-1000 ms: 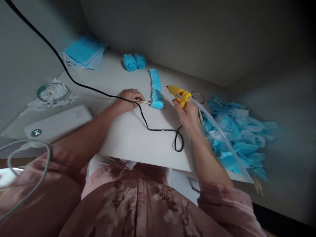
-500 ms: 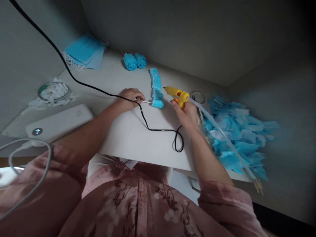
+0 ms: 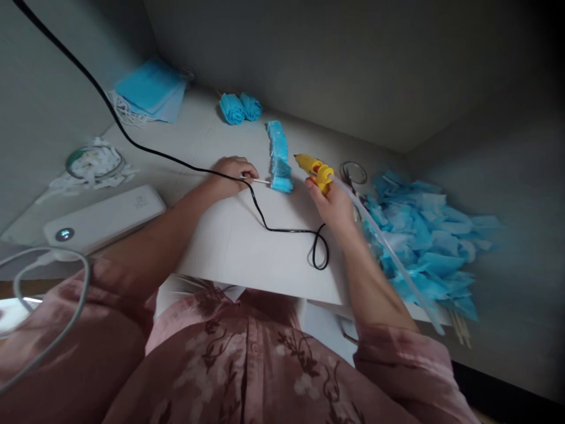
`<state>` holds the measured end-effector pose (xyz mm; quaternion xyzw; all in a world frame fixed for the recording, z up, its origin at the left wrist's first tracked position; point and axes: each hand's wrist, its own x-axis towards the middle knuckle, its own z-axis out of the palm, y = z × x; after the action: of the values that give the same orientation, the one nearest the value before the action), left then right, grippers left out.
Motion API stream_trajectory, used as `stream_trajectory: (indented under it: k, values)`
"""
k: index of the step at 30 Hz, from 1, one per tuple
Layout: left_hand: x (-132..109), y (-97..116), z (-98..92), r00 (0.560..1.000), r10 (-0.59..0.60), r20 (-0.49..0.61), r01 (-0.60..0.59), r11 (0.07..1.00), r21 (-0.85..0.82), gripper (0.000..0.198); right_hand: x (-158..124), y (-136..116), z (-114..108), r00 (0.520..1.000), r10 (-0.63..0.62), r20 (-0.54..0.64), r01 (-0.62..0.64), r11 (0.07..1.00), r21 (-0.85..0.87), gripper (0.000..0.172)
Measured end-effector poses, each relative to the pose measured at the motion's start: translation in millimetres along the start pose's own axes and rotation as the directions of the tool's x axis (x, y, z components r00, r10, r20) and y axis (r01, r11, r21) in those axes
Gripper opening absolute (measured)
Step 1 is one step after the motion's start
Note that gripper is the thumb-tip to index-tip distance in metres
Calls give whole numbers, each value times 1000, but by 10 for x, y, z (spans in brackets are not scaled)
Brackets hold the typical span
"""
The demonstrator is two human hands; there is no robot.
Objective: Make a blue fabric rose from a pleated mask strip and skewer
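Observation:
My left hand (image 3: 233, 175) pinches a thin pale stick (image 3: 258, 180) near the middle of the table. The stick's far end meets the rolled near end of a pleated blue fabric strip (image 3: 279, 150), which stretches away from me. In my right hand (image 3: 333, 203) is a yellow glue gun (image 3: 314, 169), gripped by its handle. Its nozzle points left, close to the strip but apart from it. A long translucent glue stick (image 3: 392, 256) sticks out of the gun's back, and a black cord (image 3: 286, 231) loops across the table below it.
Two blue fabric roses (image 3: 241, 109) lie at the back, right of stacked blue face masks (image 3: 152, 91). A white power bank (image 3: 106, 218) and a bowl of white scraps (image 3: 95, 165) are left. Blue fabric pieces (image 3: 428, 235) and scissors (image 3: 348, 176) lie right, with sticks (image 3: 461, 328) at the edge.
The glue stick behind the gun has swung slightly left and down, and the gun has tilted a little. My left hand and the strip stay nearly in place.

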<state>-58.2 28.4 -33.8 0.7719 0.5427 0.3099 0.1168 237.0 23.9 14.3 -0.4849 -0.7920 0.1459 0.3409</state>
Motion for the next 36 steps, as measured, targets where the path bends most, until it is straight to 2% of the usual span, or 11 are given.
stream_trajectory:
  k: [14,18,29,36]
  values:
    - [0,-24,1,1000,-6,3,6,1000,-18,22,-12,-19,-11,1000,-13,0,13,1000,3,48]
    - [-3,-23,7,1000,-1,0,1,1000,-11,21,-6,-19,-7,999,36,-13,-35,998,43,46]
    - [2,-40,22,1000,14,-3,-14,1000,-12,20,10,-13,24,999,43,5,-43,997,60,45]
    - [2,-34,-9,1000,12,15,-12,1000,-5,18,23,22,25,999,31,-9,-31,999,44,52]
